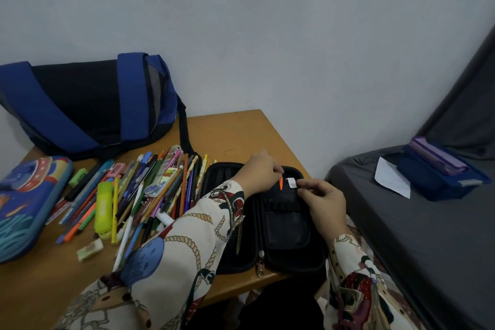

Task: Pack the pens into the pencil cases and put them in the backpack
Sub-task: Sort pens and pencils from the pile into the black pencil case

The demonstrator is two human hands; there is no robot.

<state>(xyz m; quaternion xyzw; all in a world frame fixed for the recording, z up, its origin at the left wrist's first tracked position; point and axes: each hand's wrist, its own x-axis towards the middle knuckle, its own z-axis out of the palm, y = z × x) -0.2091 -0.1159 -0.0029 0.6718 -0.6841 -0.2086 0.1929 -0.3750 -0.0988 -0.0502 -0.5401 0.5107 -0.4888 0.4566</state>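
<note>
A black pencil case (288,225) lies unzipped and flat at the table's right front. My left hand (261,173) reaches across it and pinches an orange pen (281,184) standing in the case's elastic loops. My right hand (321,202) rests on the case's right half, fingers pinching a small white tab (291,183) next to the pen. A heap of pens and pencils (139,190) covers the table's middle, with a yellow highlighter (103,205) among them. A blue cartoon pencil case (25,203) lies shut at the left edge. The blue and black backpack (88,104) sits at the back left.
An eraser (90,249) lies near the front of the wooden table (233,136). The wall stands close behind. To the right is a bed with a grey sheet (415,236), bearing a blue box (442,178) and a white paper (392,178).
</note>
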